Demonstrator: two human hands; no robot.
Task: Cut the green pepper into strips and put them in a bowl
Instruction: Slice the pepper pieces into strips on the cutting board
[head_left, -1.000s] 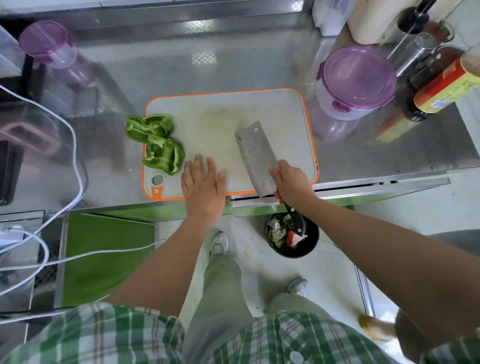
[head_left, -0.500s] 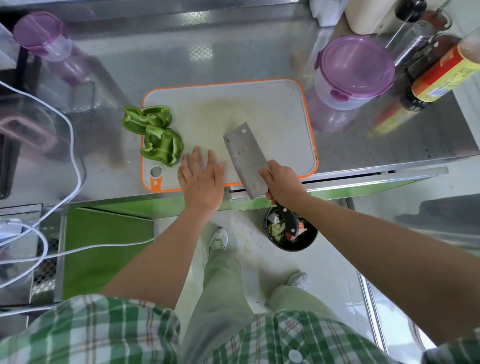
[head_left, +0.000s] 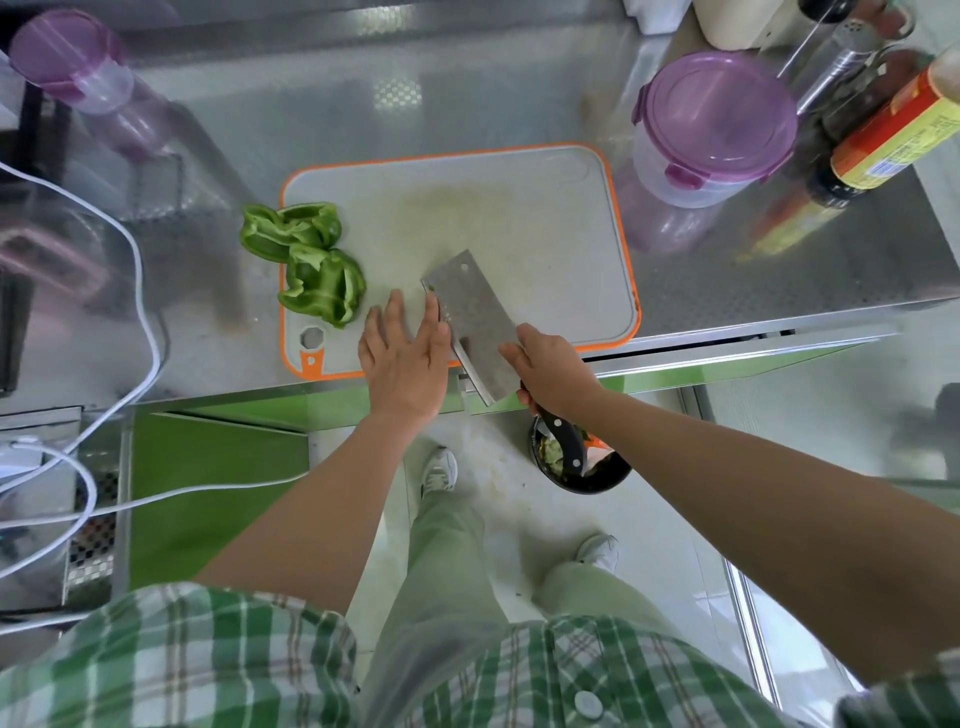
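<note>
Your left hand (head_left: 402, 358) lies flat on the cutting board (head_left: 519, 218) at its six o'clock edge, fingers straight and holding nothing. Your right hand (head_left: 553, 369) is wrapped round the black handle of the cleaver (head_left: 472, 327). The blade lies almost flat, tip towards eleven o'clock, heel hanging past the counter's front edge.

The risk is at your left index finger, which sits right against the blade's long side. Slide or lift the cleaver without drawing that hand away and you may nick it. With the handle out over open floor, a loose grip could drop the cleaver towards your feet.

The green pepper pieces (head_left: 306, 262) sit uncut at the board's nine o'clock. The far one juts over the orange rim, so a careless sweep could push it onto the counter.

The only bowl visible is the dark bowl (head_left: 597, 478) of scraps on the floor at five o'clock, likely for waste, so you probably need another for the strips.

The board rests on a shiny steel counter (head_left: 467, 93). A purple-lidded tub (head_left: 714, 124) and a sauce bottle (head_left: 893, 135) crowd two o'clock, and a white cable (head_left: 140, 291) trails at nine o'clock
</note>
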